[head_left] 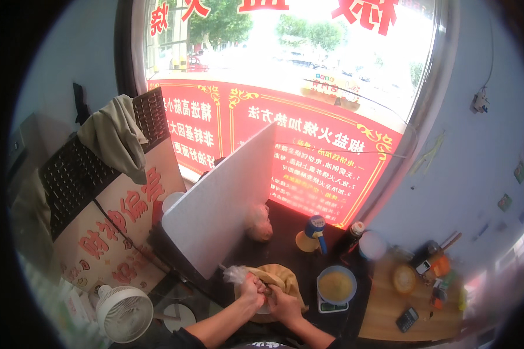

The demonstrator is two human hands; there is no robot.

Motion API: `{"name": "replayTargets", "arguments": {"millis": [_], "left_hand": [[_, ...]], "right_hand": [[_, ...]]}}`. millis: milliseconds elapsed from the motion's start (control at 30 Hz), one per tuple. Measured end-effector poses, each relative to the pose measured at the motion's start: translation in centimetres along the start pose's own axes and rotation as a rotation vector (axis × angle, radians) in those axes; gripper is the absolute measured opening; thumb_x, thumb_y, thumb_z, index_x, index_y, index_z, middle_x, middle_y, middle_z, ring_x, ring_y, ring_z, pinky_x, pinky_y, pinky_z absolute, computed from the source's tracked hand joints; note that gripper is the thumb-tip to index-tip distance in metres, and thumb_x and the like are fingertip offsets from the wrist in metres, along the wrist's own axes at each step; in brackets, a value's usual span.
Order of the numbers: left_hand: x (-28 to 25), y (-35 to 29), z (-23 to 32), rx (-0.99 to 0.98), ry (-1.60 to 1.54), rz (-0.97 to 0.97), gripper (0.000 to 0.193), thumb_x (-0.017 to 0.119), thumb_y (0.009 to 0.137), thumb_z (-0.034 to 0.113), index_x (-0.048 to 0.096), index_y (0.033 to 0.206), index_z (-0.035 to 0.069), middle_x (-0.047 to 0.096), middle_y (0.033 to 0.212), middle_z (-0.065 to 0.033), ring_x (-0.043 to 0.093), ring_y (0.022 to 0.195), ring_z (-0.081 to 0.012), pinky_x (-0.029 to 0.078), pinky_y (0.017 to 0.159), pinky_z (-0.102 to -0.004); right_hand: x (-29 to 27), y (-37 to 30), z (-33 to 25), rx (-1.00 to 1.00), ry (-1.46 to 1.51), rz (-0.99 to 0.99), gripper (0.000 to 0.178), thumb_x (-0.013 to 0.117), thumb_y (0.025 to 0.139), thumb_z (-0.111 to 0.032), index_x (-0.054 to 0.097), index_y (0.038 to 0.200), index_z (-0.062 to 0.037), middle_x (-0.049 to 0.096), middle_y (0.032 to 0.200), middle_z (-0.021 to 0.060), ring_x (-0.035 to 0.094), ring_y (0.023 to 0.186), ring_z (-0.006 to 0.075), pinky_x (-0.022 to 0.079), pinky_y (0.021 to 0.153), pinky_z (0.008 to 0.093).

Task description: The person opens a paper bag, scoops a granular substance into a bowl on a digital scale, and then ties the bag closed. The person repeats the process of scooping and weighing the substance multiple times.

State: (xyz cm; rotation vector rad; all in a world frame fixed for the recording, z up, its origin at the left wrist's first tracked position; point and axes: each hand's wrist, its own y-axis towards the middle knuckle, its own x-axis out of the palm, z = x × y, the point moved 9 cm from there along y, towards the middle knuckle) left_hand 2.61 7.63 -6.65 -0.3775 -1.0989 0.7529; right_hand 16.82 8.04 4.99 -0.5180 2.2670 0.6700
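Note:
My left hand (252, 291) is closed in a fist round the gathered neck of a clear plastic bag (235, 273), whose crumpled end sticks out beyond my fingers. Right beside it, my right hand (284, 305) has its fingers curled in at the same spot. A tan sack or cloth (285, 276) spreads round both hands, and what my right fingers hold is hidden. Something pale lies under my wrists, mostly covered. To the right, a bowl (336, 270) of yellowish-brown powder or grain rests on a small kitchen scale (333, 307).
A large white panel (215, 203) leans upright ahead on the left. Beyond the bowl stand a blue and yellow megaphone (312, 234), a dark bottle (356, 229) and a white tub (372, 245). A calculator (407, 319) lies on the wooden table. A white fan (124, 314) is at lower left.

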Motion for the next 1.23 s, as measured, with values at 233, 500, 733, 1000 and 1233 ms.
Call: {"name": "replayTargets", "arguments": {"millis": [233,500,733,1000,1233], "left_hand": [[1.3,1.5,1.2,0.060,-0.189,-0.018,0.041,0.041,0.119,0.035,0.046,0.080,0.022,0.042,0.067,0.0072,0.039,0.061,-0.0091,0.039,0.058,-0.0287],[2.8,-0.2,1.4,-0.093,-0.072,-0.130,0.039,0.043,0.115,0.030,0.044,0.078,0.020,0.038,0.067,0.0049,0.041,0.066,-0.0133,0.041,0.072,-0.0329],[3.9,-1.1,2.6,-0.064,0.030,-0.103,0.036,0.044,0.114,0.027,0.046,0.078,0.020,0.041,0.069,0.0036,0.046,0.069,-0.0148,0.046,0.076,-0.0361],[3.7,-0.5,2.8,-0.168,0.209,-0.016,0.032,0.041,0.116,0.029,0.058,0.090,0.019,0.053,0.074,0.0053,0.051,0.067,-0.0119,0.048,0.065,-0.0330],[3.6,1.9,1.9,-0.328,0.325,-0.014,0.064,0.029,0.116,0.059,0.070,0.131,0.013,0.078,0.125,-0.0078,0.074,0.114,-0.0261,0.059,0.102,-0.0524]], "right_hand": [[-1.8,6.0,0.3,-0.114,-0.041,-0.030,0.026,0.073,0.095,-0.017,0.071,0.119,-0.0090,0.074,0.086,0.0250,0.076,0.079,0.0450,0.061,0.067,0.0547],[-2.4,5.4,3.4,0.321,0.261,-0.186,0.026,0.078,0.091,-0.013,0.076,0.111,0.0045,0.077,0.090,0.0267,0.080,0.092,0.0362,0.061,0.080,0.0438],[-0.2,7.9,3.2,0.200,0.022,-0.547,0.033,0.076,0.095,-0.031,0.081,0.101,0.0010,0.075,0.094,0.0304,0.075,0.093,0.0465,0.061,0.084,0.0496],[4.9,5.1,3.1,0.712,0.740,-0.927,0.028,0.073,0.094,-0.029,0.073,0.083,-0.0024,0.065,0.073,0.0024,0.057,0.060,0.0140,0.045,0.055,0.0331],[4.8,0.6,1.6,0.452,0.667,-0.556,0.032,0.064,0.097,-0.026,0.072,0.089,0.0035,0.069,0.076,0.0121,0.065,0.076,0.0189,0.052,0.074,0.0369]]}}
